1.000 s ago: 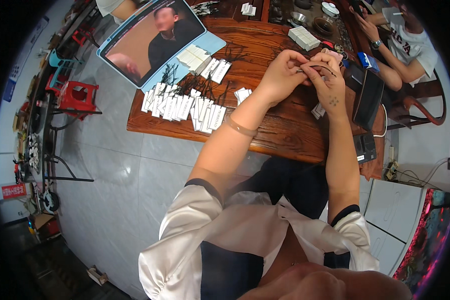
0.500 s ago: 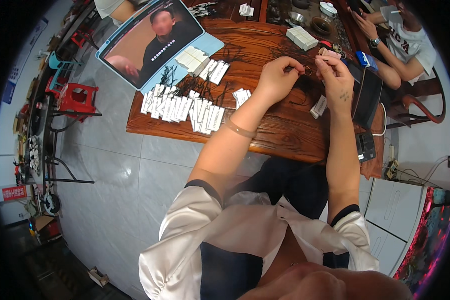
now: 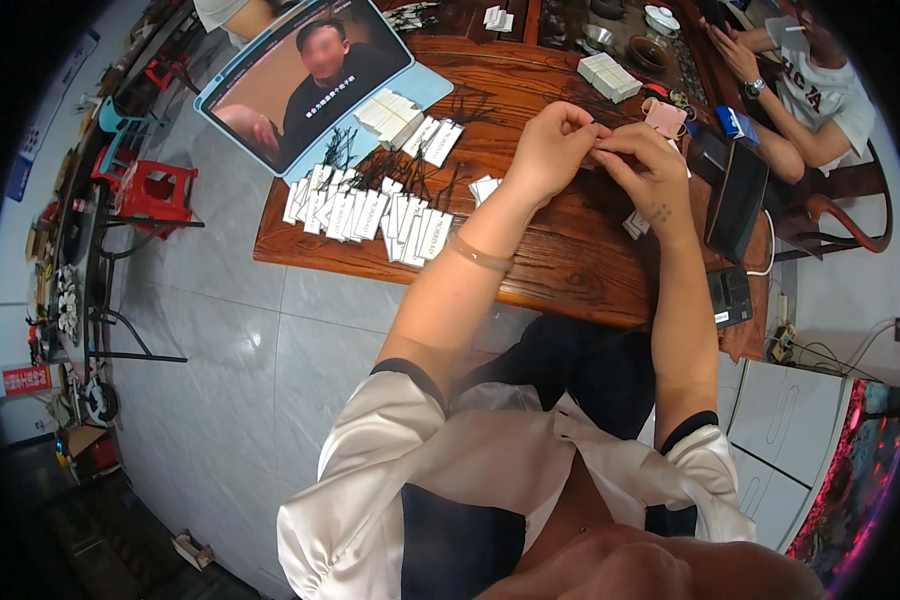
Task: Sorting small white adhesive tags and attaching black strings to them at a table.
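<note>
My left hand (image 3: 558, 152) and my right hand (image 3: 652, 170) meet fingertip to fingertip above the wooden table (image 3: 540, 262). Both are closed in a pinch. Whatever sits between the fingers is too small to name. Partly under my right wrist lie a few white tags (image 3: 636, 224). Beside my left forearm is another small group of white tags (image 3: 485, 188). Farther left, white printed tags (image 3: 420, 232) with black strings lie in overlapping rows. A thicker stack of white tags (image 3: 390, 116) rests by the tablet.
A tablet (image 3: 310, 80) in a light-blue case plays a video at the far left. Beyond my hands are a white stack of tags (image 3: 610, 78), a pink object (image 3: 664, 118) and a blue box (image 3: 735, 122). Another person (image 3: 810, 90) sits at the far right.
My hands have come together from being apart; the right one moved left and turned inward. The pink object beyond it is now more exposed.
</note>
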The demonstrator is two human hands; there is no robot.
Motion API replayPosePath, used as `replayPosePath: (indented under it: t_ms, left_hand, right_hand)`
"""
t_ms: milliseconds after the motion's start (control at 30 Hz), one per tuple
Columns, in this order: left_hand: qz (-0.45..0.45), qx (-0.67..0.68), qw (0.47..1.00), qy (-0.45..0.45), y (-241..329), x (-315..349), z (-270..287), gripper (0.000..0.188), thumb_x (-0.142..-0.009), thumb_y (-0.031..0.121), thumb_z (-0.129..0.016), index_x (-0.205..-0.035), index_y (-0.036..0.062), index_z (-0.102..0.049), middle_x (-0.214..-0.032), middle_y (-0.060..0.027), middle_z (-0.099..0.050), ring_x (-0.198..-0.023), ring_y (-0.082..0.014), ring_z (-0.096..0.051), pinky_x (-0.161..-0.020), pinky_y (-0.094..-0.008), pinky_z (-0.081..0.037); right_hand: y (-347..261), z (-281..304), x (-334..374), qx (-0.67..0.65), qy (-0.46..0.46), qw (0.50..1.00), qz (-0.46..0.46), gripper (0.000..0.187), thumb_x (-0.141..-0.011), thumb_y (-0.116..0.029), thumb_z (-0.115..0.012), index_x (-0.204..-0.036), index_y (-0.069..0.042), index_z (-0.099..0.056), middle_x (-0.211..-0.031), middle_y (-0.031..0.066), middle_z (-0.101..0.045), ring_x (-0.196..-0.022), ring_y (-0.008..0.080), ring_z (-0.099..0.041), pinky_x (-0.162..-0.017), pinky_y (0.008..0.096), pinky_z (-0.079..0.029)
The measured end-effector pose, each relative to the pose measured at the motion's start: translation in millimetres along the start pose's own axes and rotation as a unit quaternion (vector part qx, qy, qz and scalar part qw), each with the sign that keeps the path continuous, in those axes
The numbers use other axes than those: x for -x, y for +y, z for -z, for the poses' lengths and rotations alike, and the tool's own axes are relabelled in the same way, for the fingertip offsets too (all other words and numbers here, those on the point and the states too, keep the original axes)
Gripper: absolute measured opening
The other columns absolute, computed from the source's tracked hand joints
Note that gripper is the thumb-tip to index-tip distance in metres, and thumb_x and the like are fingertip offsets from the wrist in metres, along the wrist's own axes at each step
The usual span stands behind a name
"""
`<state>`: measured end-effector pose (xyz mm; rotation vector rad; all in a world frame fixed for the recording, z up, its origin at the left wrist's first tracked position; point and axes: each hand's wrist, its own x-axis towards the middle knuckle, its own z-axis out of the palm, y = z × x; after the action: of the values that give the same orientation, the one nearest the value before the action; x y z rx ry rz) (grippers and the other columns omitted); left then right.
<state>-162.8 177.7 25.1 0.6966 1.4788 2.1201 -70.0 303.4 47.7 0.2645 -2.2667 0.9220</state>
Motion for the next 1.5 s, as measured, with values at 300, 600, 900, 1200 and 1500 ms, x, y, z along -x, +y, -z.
replayPosePath:
  t_ms: [300, 600, 900, 1200, 1500]
  left_hand:
    - [0.072, 0.021, 0.990, -0.122, 5, 5, -3, 0.017, -0.095, 0.008, -0.050, -0.104, -0.0061, -0.047, -0.090, -0.0169, -0.063, -0.078, -0.0248, -0.068, -0.063, -0.0286, -0.059]
    - [0.063, -0.028, 0.991, -0.119, 6, 6, -4, 0.018, -0.096, 0.009, -0.050, -0.105, -0.0059, -0.048, -0.089, -0.0189, -0.065, -0.076, -0.0252, -0.069, -0.063, -0.0280, -0.058]
    - [0.071, 0.020, 0.989, -0.126, 1, 6, -2, 0.015, -0.095, 0.010, -0.051, -0.103, -0.0027, -0.050, -0.088, -0.0167, -0.065, -0.076, -0.0223, -0.068, -0.063, -0.0281, -0.057]
    - [-0.041, -0.161, 0.984, -0.056, -5, 1, -1, 0.018, -0.091, 0.018, -0.061, -0.098, 0.0007, -0.064, -0.087, -0.0105, -0.066, -0.078, -0.0141, -0.063, -0.068, -0.0216, -0.051]
    - [0.063, -0.020, 0.994, -0.086, -2, 2, 2, 0.015, -0.096, 0.012, -0.051, -0.100, -0.0019, -0.052, -0.088, -0.0061, -0.059, -0.083, -0.0152, -0.063, -0.069, -0.0263, -0.055]
  right_hand:
    - [19, 22, 4, -0.229, -0.042, 0.946, -0.224, 0.011, -0.083, -0.002, -0.067, -0.093, 0.002, -0.063, -0.086, 0.0036, -0.065, -0.077, 0.0080, -0.061, -0.068, 0.0195, -0.048]
    - [23, 26, 4, -0.271, -0.076, 0.929, -0.240, 0.011, -0.084, -0.001, -0.066, -0.094, 0.003, -0.062, -0.086, 0.0042, -0.065, -0.078, 0.0080, -0.061, -0.068, 0.0187, -0.048]
    - [20, 26, 3, -0.294, -0.049, 0.918, -0.262, 0.009, -0.086, -0.006, -0.066, -0.092, 0.000, -0.062, -0.083, 0.0023, -0.062, -0.073, 0.0073, -0.058, -0.064, 0.0198, -0.045]
    - [9, 16, 6, -0.221, 0.078, 0.956, -0.179, 0.009, -0.084, -0.005, -0.067, -0.091, -0.001, -0.063, -0.083, 0.0012, -0.061, -0.071, 0.0077, -0.057, -0.066, 0.0195, -0.045]
    - [-5, 10, -1, -0.078, -0.042, 0.992, -0.087, 0.009, -0.079, -0.002, -0.070, -0.085, 0.002, -0.065, -0.083, 0.0061, -0.063, -0.076, 0.0140, -0.060, -0.067, 0.0252, -0.048]
